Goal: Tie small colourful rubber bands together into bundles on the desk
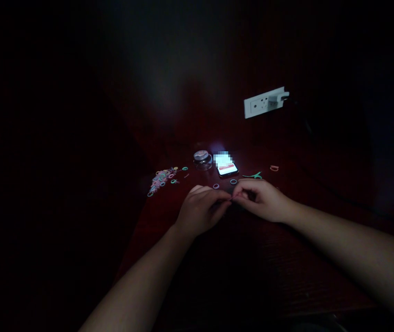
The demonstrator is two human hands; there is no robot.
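Observation:
My left hand (202, 207) and my right hand (261, 198) meet over the table, each closed in a pinch with the fingertips almost touching. Between them shows a sliver of a small pinkish thing (232, 199); the fingers hide most of it, and its kind cannot be made out. Just beyond the fingertips lie a pale pink hair tie (216, 186) and a bluish hair tie (233, 182). A green scissors-like tool (255, 175) rests behind my right hand. To the left of my left hand is a heap of small coloured hair ties (162, 179).
A lit phone (227, 169) and a small clear jar with a lid (202, 160) stand behind the hands. An orange-pink hair tie (274, 168) lies farther right. A wall socket (264, 103) holds a white plug (277, 97). The dark red table (169, 212) is dimly lit.

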